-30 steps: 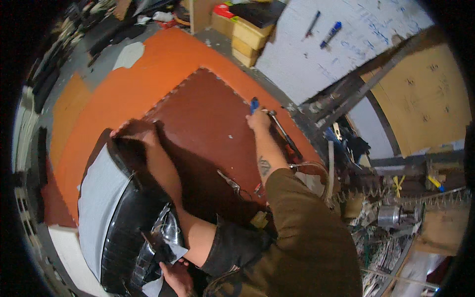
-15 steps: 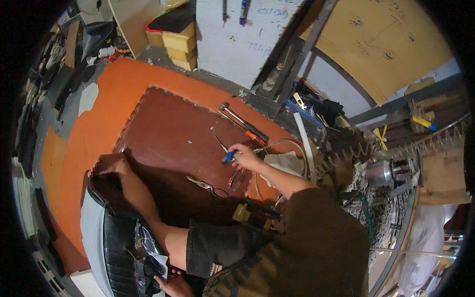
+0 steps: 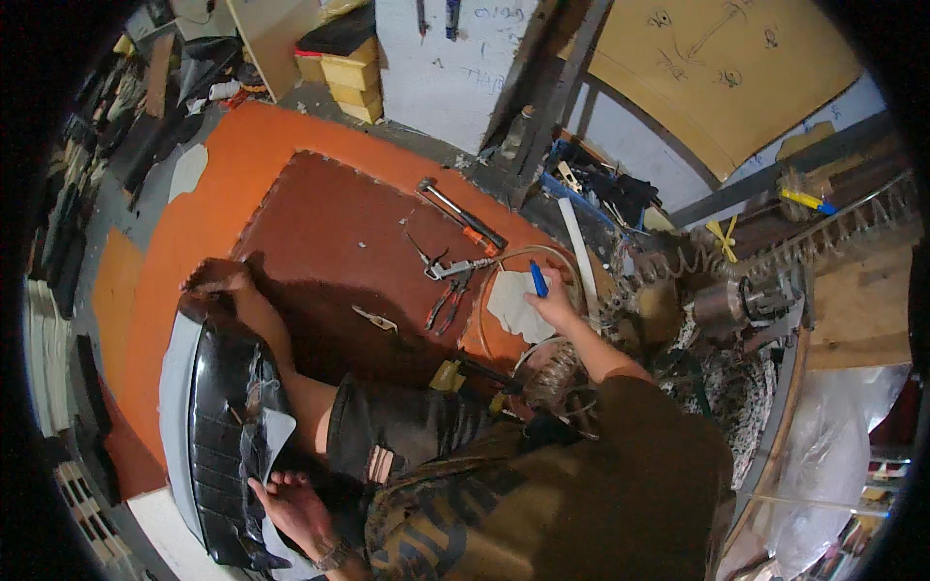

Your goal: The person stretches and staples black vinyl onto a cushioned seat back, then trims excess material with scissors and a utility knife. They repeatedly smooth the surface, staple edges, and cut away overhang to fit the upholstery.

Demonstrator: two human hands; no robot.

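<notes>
My left hand (image 3: 298,511), fingers curled, pinches the edge of a black ribbed seat cover (image 3: 218,426) with a pale grey side and a loose whitish flap. The padded seat lies at the lower left against my leg, and my bare foot (image 3: 218,279) is at its far end. My right hand (image 3: 556,304) is closed around a slim blue tool (image 3: 538,279), whose exact kind I cannot make out. It hangs above a whitish scrap (image 3: 513,308). Left of it lie a metal air blow gun (image 3: 455,268), red-handled pliers (image 3: 448,306) and scissors (image 3: 375,319), their handles lost in shadow.
A maroon sheet (image 3: 334,228) lies on an orange one (image 3: 232,140). A hammer (image 3: 460,213) and an orange-handled screwdriver (image 3: 479,239) rest near the far right edge. A blue crate (image 3: 572,194), a white tube (image 3: 578,252) and a coiled air hose (image 3: 678,266) stand beyond.
My right hand has moved right, away from the blow gun, with the blue tool in it. My left hand has shifted left and up along the seat cover, and its flap stands out more.
</notes>
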